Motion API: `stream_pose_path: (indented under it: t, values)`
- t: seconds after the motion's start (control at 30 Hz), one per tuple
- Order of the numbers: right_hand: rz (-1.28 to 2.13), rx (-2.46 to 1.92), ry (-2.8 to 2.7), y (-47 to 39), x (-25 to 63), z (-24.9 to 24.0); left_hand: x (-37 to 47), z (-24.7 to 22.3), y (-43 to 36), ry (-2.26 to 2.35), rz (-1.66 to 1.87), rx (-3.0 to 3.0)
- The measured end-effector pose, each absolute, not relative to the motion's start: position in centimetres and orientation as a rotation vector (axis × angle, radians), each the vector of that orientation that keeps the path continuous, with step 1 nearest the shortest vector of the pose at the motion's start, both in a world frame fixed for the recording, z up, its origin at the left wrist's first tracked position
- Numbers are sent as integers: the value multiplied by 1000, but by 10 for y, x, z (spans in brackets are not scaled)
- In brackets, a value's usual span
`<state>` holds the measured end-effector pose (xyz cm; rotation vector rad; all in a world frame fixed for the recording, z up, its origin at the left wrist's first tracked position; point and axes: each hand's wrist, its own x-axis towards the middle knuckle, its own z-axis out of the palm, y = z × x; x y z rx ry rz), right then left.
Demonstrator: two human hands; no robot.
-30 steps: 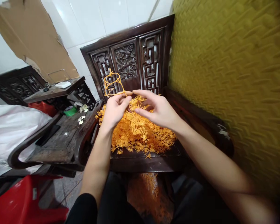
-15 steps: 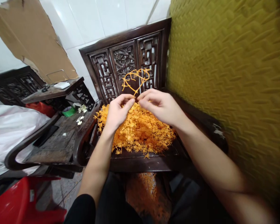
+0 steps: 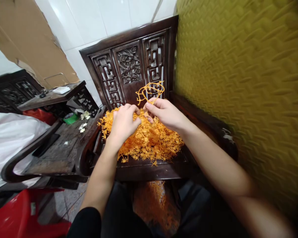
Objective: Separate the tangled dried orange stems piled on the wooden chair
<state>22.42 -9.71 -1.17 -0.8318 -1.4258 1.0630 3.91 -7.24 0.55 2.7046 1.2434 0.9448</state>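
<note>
My right hand (image 3: 168, 114) pinches the lower end of a thin orange branched stem (image 3: 142, 96), which looks like plastic. Its looped twigs stand up above the fingers, in front of the chair back. To the left, my left hand (image 3: 124, 124) hovers over the near pile with its thumb apart from the bent fingers, and I see nothing in it. Under both hands lies a big heap of small orange flower-like plastic pieces (image 3: 149, 142), heaped on the seat of a dark carved wooden chair (image 3: 149, 172).
A quilted yellow-green panel (image 3: 238, 66) rises close on the right. On the left are another dark wooden chair (image 3: 57, 158) with white flower pieces (image 3: 82, 127), a green tape roll (image 3: 71, 119), a white bag (image 3: 12, 142) and a red plastic stool (image 3: 17, 215). Cardboard (image 3: 27, 36) leans against the tiled wall.
My left hand has let go of the stem and dropped slightly to the left. The stem now sits in my right hand, a little lower and further right. The view has shifted slightly.
</note>
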Motion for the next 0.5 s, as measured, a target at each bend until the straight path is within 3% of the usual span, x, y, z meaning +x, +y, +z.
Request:
stream_pose_path:
  t: [0.17,0.5]
  values:
    - [1305,-770,-1383,-97,228,-11,40,2,-75,1420,1249,2856]
    - [1668,-554,-1452,-106,242,-4,36,5,-64,862,1316,3033]
